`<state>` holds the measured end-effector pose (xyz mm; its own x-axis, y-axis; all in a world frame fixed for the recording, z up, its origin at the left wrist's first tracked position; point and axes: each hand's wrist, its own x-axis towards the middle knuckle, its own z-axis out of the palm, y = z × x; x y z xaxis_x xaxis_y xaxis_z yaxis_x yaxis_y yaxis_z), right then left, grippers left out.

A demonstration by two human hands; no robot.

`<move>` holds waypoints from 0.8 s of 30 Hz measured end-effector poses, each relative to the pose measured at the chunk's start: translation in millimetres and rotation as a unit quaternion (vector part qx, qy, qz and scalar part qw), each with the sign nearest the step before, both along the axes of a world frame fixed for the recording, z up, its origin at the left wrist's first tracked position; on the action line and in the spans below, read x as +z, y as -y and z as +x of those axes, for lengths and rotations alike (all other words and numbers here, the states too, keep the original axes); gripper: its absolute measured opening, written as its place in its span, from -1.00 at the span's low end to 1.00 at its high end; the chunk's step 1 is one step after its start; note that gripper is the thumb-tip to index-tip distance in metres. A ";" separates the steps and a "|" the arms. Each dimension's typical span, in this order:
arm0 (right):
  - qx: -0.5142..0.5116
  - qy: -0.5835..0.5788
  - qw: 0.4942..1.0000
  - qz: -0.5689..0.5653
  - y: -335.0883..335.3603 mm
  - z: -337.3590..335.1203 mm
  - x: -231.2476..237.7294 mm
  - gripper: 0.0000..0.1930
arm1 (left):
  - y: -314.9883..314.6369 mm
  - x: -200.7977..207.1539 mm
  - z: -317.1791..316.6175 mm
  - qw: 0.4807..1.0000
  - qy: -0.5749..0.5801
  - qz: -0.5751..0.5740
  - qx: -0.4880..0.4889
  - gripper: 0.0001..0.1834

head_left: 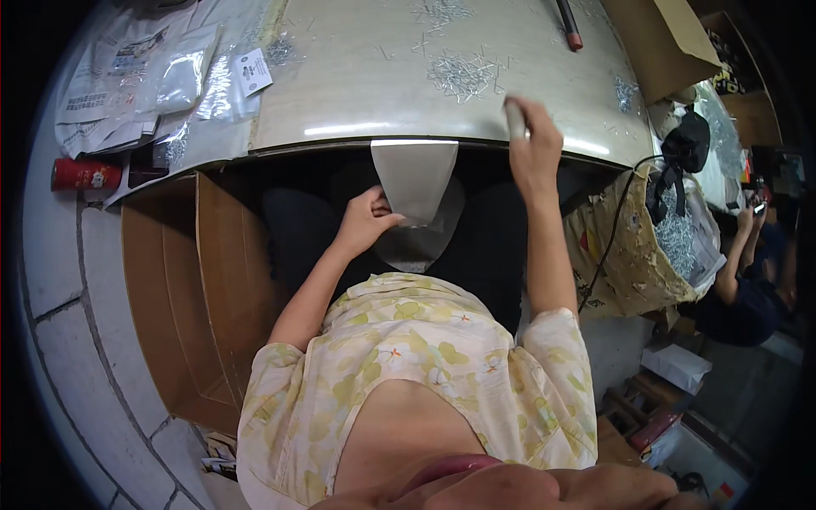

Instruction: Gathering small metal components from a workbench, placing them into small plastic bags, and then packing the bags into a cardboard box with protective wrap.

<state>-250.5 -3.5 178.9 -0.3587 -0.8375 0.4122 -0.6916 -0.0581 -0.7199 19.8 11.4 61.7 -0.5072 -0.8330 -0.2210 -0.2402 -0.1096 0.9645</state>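
Observation:
A pale metal chute (416, 174) hangs from the near edge of the table, narrowing toward my lap. Below its lower end is a clear plastic bag (412, 249). My left hand (371, 223) is at the chute's lower left side, its thumb and fingers closed on the bag's edge. Over the table's near right edge, my right hand (535, 144) is closed round a small pale grey, bar-like piece (515, 119); its exact kind does not show. Ahead of that hand, a loose pile of small silvery nail-like pins (463, 76) lies on the table.
Plastic bags (183, 76) and papers cover the table's left end. A red can (85, 175) stands at far left, above an open cardboard box (170, 289). At right is a worn sack (625, 238) of metal pins. A red-tipped dark rod (570, 30) lies far back. Another person (739, 280) sits at far right.

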 end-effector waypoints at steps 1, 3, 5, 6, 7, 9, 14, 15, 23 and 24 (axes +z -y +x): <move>0.010 -0.019 0.999 -0.040 30.3 -13.4 -10.0 -0.68 | 6.3 -0.4 0.6 0.999 -0.034 0.036 0.022 -0.56; -0.031 -0.092 0.995 0.009 91.5 -17.7 -33.8 -0.50 | 13.1 -5.4 -0.2 0.994 -0.067 0.070 0.043 -0.57; -0.030 -0.131 0.991 0.007 127.4 3.3 -41.0 -0.45 | 14.0 -15.7 2.6 0.993 -0.091 0.068 0.033 -0.63; 0.037 -0.169 0.984 0.046 136.8 13.9 -34.8 -0.44 | 13.8 -16.1 2.0 0.993 -0.092 0.065 0.039 -0.63; 0.104 -0.206 0.969 0.085 145.1 18.3 -30.8 -0.41 | 12.5 -16.2 1.3 0.991 -0.102 0.081 0.040 -0.66; 0.162 -0.308 0.937 -0.001 149.9 21.6 -29.2 -0.49 | 10.5 -16.8 1.3 0.988 -0.115 0.094 0.048 -0.68; 0.125 0.068 0.985 0.102 112.8 -16.4 0.7 -0.67 | 7.7 -28.5 -6.1 0.970 -0.197 0.117 0.078 -0.65; 0.125 0.108 0.982 0.091 115.2 -21.4 0.4 -0.64 | 4.8 -30.8 -6.9 0.965 -0.218 0.124 0.077 -0.63; 0.206 -0.257 0.944 0.040 78.3 72.1 -44.1 -0.53 | -23.8 -42.1 -21.2 0.853 -0.397 0.319 0.115 -0.54; 0.164 -0.266 0.950 0.030 59.5 79.8 -46.7 -0.54 | -29.2 -39.5 -21.9 0.816 -0.436 0.356 0.130 -0.55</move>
